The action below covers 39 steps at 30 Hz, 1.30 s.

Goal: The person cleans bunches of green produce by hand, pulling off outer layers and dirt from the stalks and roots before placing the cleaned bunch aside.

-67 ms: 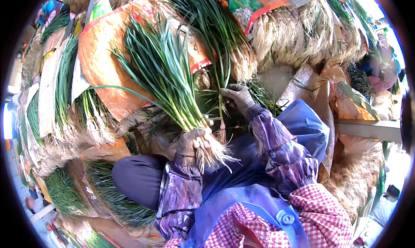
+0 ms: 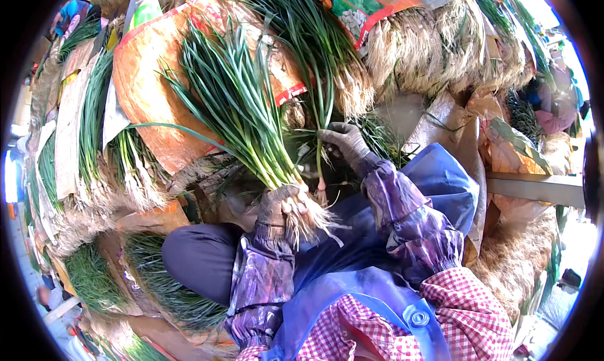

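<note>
My gloved left hand (image 2: 275,207) is closed round the lower stems of a bunch of green onions (image 2: 248,125). Their long green leaves fan up and to the left, and pale roots hang out to the right below the fist. To the right of the bunch, my gloved right hand (image 2: 345,141) pinches a single green onion (image 2: 320,166) partway up its stem. Its small pinkish bulb points down and its leaves run upward, overlapping a pile of green onions (image 2: 314,33) behind. The palm sides of both gloves are hidden.
An orange woven sack (image 2: 148,96) lies beyond the bunch. Rows of bundled green onions (image 2: 94,122) stand at the left, with more root ends (image 2: 434,40) stacked at the far right. Dark green leaves (image 2: 163,273) lie beside my bent knee. A metal bar (image 2: 535,188) juts in at the right.
My right hand has shifted very slightly left with the single green onion. The left hand and its bunch stay nearly in place.
</note>
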Each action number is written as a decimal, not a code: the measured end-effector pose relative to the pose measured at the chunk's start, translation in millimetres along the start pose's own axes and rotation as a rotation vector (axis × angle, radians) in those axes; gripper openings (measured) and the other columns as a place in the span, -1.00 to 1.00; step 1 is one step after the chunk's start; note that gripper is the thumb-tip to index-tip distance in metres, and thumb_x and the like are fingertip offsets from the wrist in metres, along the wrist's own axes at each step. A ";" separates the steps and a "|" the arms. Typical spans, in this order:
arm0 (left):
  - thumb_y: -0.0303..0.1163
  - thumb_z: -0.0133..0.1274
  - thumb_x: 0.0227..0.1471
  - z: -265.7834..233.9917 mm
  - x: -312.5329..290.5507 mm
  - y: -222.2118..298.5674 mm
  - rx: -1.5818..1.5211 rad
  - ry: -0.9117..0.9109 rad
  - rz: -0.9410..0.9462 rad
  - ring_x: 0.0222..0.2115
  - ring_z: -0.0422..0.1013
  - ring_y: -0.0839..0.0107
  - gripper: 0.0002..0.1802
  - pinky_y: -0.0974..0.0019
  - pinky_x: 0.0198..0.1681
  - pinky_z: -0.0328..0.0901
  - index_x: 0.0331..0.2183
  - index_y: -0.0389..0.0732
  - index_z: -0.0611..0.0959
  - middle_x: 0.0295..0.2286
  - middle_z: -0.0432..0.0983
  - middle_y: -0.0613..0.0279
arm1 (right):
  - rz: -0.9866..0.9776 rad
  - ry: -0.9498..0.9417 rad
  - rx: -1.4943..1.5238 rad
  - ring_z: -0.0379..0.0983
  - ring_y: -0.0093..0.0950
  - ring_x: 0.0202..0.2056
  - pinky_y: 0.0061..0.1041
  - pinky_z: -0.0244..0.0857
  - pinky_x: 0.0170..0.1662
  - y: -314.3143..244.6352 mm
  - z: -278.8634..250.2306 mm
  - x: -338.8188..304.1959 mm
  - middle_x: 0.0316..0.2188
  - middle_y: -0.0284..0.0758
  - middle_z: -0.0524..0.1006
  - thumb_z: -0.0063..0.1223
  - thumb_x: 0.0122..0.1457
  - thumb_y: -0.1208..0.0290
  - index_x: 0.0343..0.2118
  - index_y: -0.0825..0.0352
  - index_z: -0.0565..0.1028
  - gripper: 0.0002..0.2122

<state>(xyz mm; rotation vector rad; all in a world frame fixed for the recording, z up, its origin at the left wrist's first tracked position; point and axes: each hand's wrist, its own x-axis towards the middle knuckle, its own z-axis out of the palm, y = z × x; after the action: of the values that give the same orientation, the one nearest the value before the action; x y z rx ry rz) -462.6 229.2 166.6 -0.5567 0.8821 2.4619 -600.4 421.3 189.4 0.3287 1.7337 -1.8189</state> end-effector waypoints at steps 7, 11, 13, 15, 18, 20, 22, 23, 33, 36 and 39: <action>-0.49 0.10 -0.16 -2.9 15.9 -16.7 -0.359 -0.086 -0.130 -0.58 0.46 0.40 -0.75 0.54 -0.62 0.33 -0.34 -0.34 0.51 -0.49 0.50 0.08 | -0.749 0.136 -0.965 0.45 -0.37 -0.51 -0.50 0.34 -0.40 6.5 34.4 -19.9 -0.57 -0.23 0.49 0.15 -0.12 0.53 -0.46 0.31 0.50 -0.89; -0.58 0.08 -0.20 34.6 -1.5 0.5 -0.517 -0.241 0.004 -0.28 0.44 0.24 -0.50 0.26 -0.33 0.43 -0.12 -0.19 0.39 -0.21 0.41 0.03 | -0.344 0.326 -0.296 0.46 -0.39 -0.46 -0.50 0.34 -0.33 11.7 -31.3 22.0 -0.42 -0.24 0.56 0.16 0.01 0.24 -0.30 0.27 0.52 -0.75; -0.59 0.08 -0.20 43.6 -3.2 4.6 -0.492 -0.258 0.023 -0.28 0.44 0.22 -0.48 0.19 -0.28 0.43 -0.10 -0.20 0.38 -0.20 0.41 0.02 | -0.264 0.063 -0.979 0.47 -0.46 -0.41 -0.51 0.34 -0.30 -5.2 -30.9 -7.9 -0.38 -0.25 0.56 0.17 0.00 0.21 -0.23 0.28 0.51 -0.69; -0.51 0.09 -0.19 55.1 -8.6 9.1 -0.360 -0.150 0.045 -0.38 0.47 0.29 -0.54 0.33 -0.40 0.43 -0.14 -0.30 0.41 -0.26 0.45 -0.01 | -0.271 -0.097 -1.187 0.49 -0.46 -0.35 -0.47 0.34 -0.27 -18.9 -28.3 -26.6 -0.33 -0.25 0.56 0.18 -0.01 0.15 -0.15 0.26 0.49 -0.61; -0.41 0.08 -0.14 -6.6 18.8 -22.7 -0.186 -0.156 -0.034 -0.66 0.43 0.47 -0.77 0.60 -0.73 0.23 -0.43 -0.39 0.52 -0.51 0.50 0.01 | -0.362 -0.228 -0.768 0.49 -0.37 -0.33 -0.44 0.35 -0.24 -16.9 3.8 -44.4 -0.36 -0.23 0.54 0.16 0.00 0.15 -0.15 0.24 0.48 -0.62; -0.37 0.07 -0.13 -19.5 25.9 -37.2 -0.159 -0.037 0.003 -0.74 0.40 0.50 -0.77 0.64 -0.80 0.16 -0.53 -0.40 0.53 -0.56 0.51 0.00 | -0.409 -0.204 -0.971 0.47 -0.44 -0.42 -0.47 0.36 -0.31 -14.8 31.6 -50.6 -0.45 -0.34 0.55 0.14 0.05 0.29 -0.24 0.23 0.51 -0.78; -0.40 0.09 -0.14 -4.1 13.0 -8.2 -0.028 -0.270 -0.011 -0.57 0.46 0.40 -0.69 0.51 -0.61 0.33 -0.33 -0.42 0.51 -0.40 0.52 -0.04 | -0.472 -0.127 -0.507 0.42 -0.54 -0.53 -0.58 0.30 -0.47 -5.3 33.8 -48.2 -0.55 -0.40 0.51 0.08 0.09 0.34 -0.35 0.29 0.51 -0.85; -0.42 0.10 -0.15 -6.5 21.2 -7.8 -0.158 -0.261 -0.087 -0.50 0.46 0.35 -0.64 0.43 -0.52 0.36 -0.25 -0.39 0.47 -0.34 0.50 -0.03 | -0.210 -0.154 -0.048 0.39 -0.59 -0.57 -0.64 0.26 -0.54 -12.5 35.6 -53.6 -0.59 -0.40 0.48 0.05 0.10 0.35 -0.37 0.32 0.50 -0.85; -0.39 -0.01 -0.08 -16.9 24.7 -37.3 -0.239 -0.286 0.147 -0.50 0.43 0.28 -0.77 0.33 -0.34 0.36 -0.36 -0.35 0.52 -0.44 0.48 0.06 | -0.678 0.023 -1.119 0.47 -0.26 -0.43 -0.36 0.33 -0.38 3.3 40.3 -44.2 -0.53 -0.24 0.49 0.10 0.01 0.19 -0.44 0.26 0.49 -0.78; -0.33 -0.01 -0.09 -5.5 22.5 -39.6 -0.153 -0.203 0.192 -0.60 0.42 0.39 -0.76 0.47 -0.40 0.34 -0.48 -0.35 0.52 -0.51 0.48 0.10 | -0.920 0.194 -0.981 0.42 -0.27 -0.58 -0.43 0.29 -0.54 7.2 33.4 -42.3 -0.60 -0.23 0.45 0.14 -0.01 0.31 -0.50 0.28 0.50 -0.85; -0.31 0.12 -0.17 10.9 15.7 -19.6 -0.248 -0.273 -0.044 -0.43 0.45 0.36 -0.63 0.41 -0.33 0.36 -0.31 -0.37 0.52 -0.43 0.48 0.09 | -0.392 0.009 0.032 0.37 -0.55 -0.65 -0.61 0.25 -0.57 -2.1 38.0 -57.1 -0.62 -0.39 0.46 0.05 0.12 0.30 -0.42 0.32 0.47 -0.82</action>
<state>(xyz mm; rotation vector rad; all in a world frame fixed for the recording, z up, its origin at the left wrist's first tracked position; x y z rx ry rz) -467.0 254.4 156.8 -0.3049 0.4569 2.5442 -548.1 398.6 227.5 0.0060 1.8767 -2.1192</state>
